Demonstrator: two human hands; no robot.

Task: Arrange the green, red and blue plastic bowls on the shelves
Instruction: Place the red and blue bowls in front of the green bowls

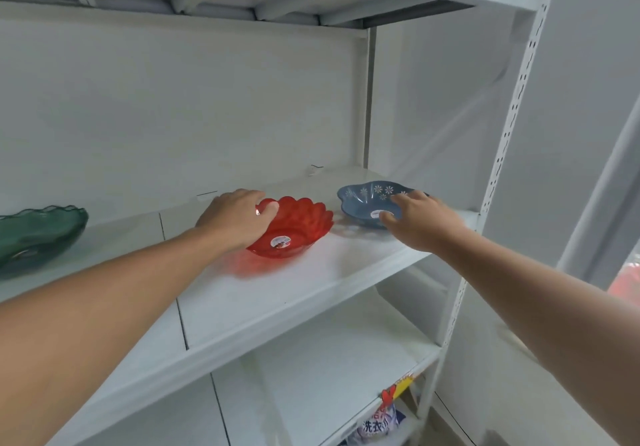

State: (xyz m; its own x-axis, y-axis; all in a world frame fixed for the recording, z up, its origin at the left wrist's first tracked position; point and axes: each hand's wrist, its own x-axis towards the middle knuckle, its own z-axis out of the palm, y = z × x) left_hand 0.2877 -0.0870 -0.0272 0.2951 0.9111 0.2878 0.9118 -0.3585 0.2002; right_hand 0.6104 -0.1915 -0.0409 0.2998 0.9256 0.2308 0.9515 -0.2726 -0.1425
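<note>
A red scalloped plastic bowl (pixel 294 225) sits on the white shelf (pixel 277 293), tilted toward its front. My left hand (pixel 235 218) grips its left rim, thumb inside the bowl. To the right stands a blue bowl (pixel 367 199) with white flower prints. My right hand (pixel 419 218) holds its near right rim, fingers curled over the edge. A green wavy-edged bowl (pixel 38 234) rests at the far left of the same shelf, apart from both hands.
A perforated white upright post (pixel 498 168) bounds the shelf on the right. Another shelf board (pixel 329 369) lies below, and a printed bag (pixel 377 425) sits on the lowest level. Something red (pixel 627 283) shows at the right edge.
</note>
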